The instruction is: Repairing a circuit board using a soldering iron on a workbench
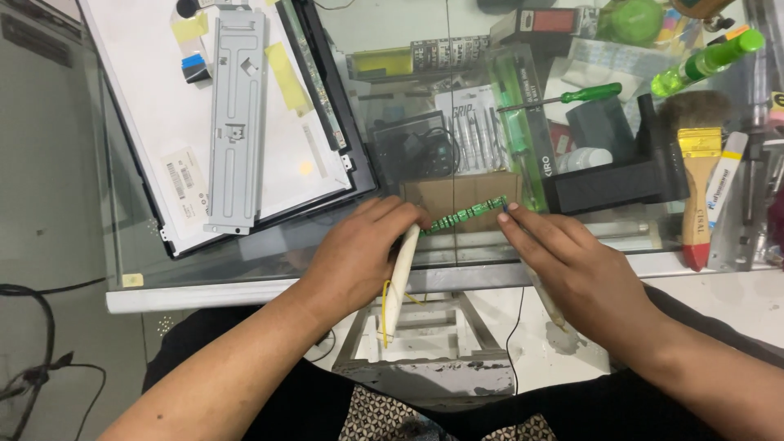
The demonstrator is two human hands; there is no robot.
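A narrow green circuit strip (467, 214) lies on the glass table (245, 269), running up to the right. My left hand (359, 253) is closed around a long white pen-like tool (400, 282) with a yellow wire, its tip at the strip's left end. My right hand (572, 261) grips a second thin tool (545, 300) with a black wire, its tip touching the strip's right end. Both hands rest near the table's front edge.
A laptop screen panel (155, 106) lies face down at the left, with a metal bracket (237, 114) and yellow tape on it. A screwdriver set (478, 135), green-handled screwdriver (572, 96), green bottle (706, 59) and paintbrush (698, 180) crowd the right.
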